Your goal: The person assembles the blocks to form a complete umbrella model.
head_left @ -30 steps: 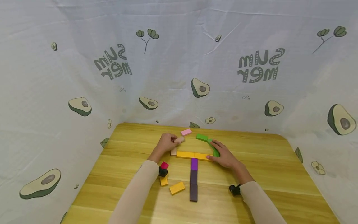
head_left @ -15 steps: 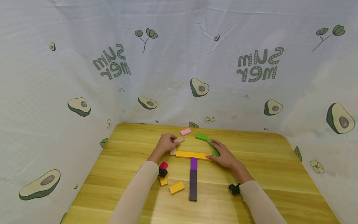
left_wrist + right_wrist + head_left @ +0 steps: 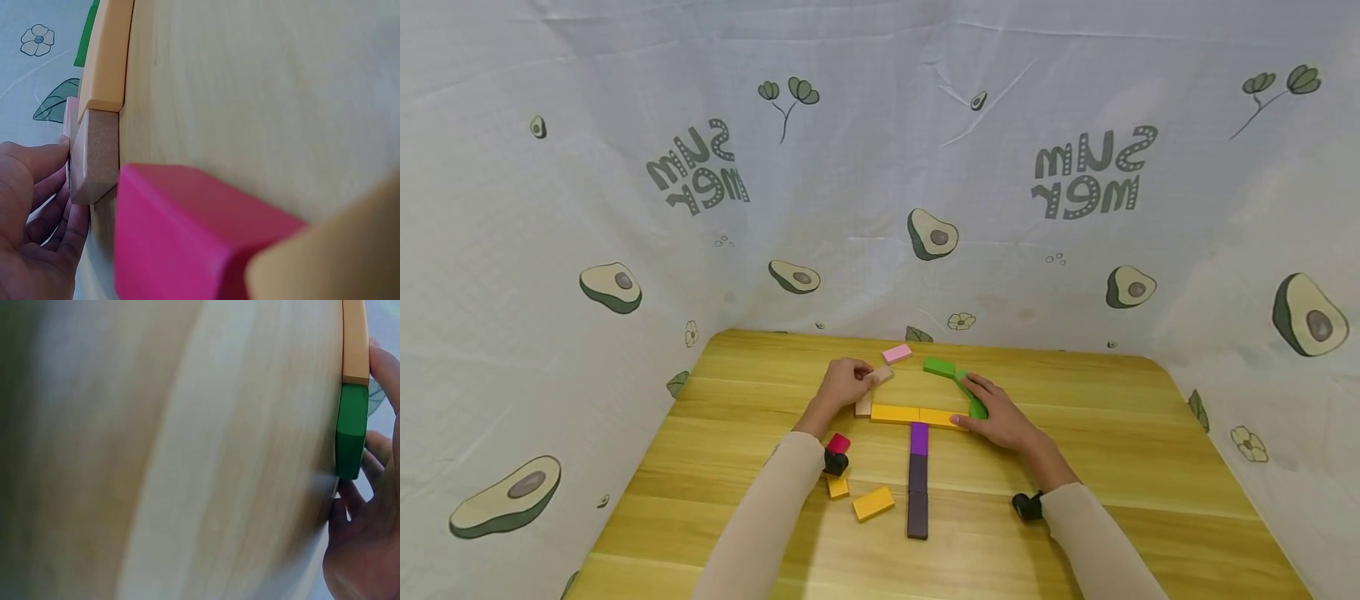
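Observation:
My left hand pinches the near end of a slanted pale wooden block between thumb and fingers. Another pale block lies just below it, end to end with a row of two yellow blocks; in the left wrist view this pale block stands close beside the fingers. My right hand lies with loosely extended fingers along the green blocks at the row's right end. Its thumb rests on the right yellow block. In the right wrist view a green block abuts the yellow one.
A purple block and two dark blocks run down from the row. Farther back lie a pink block and a green block. Loose red and yellow blocks lie near my left forearm. A printed curtain borders the table.
The left thumb has drawn back a little along the slanted pale block. The right hand and the other blocks stay in place; the head view has shifted slightly.

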{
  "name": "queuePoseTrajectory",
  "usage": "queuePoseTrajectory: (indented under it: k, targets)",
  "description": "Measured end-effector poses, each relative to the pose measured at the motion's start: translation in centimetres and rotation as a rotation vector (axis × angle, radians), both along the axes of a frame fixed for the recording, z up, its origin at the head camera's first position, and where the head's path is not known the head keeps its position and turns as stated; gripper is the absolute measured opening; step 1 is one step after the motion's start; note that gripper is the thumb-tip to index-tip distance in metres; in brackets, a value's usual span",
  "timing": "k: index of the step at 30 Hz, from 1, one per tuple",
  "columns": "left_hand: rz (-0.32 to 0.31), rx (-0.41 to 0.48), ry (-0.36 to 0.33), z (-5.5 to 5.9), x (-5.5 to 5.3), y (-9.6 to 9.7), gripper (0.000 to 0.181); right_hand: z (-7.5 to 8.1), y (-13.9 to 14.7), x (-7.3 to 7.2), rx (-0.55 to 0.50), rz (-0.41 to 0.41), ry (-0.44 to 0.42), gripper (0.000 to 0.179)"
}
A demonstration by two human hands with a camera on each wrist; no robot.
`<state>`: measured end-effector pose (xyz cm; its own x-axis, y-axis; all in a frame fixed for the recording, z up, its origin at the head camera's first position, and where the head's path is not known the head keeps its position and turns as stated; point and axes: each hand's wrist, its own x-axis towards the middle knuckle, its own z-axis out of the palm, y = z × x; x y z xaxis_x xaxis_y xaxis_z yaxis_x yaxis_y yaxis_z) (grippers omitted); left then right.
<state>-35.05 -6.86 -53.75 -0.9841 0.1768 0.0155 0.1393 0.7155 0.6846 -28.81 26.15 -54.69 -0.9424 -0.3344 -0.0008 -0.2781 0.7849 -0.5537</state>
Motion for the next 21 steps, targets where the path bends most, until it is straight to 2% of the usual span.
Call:
queuePoseTrajectory:
  k: [9, 21]
  targets:
    - [0.007, 0.021, 0.011, 0.21, 0.16, 0.0, 0.027, 0.34, -0.11, 0.07, 0.0, -0.002, -0.006, 0.09]
    - [0.008, 0.004, 0.015, 0.16, 0.21, -0.03, 0.027, 0.4, -0.16, 0.31, -0.018, -0.005, -0.007, 0.089]
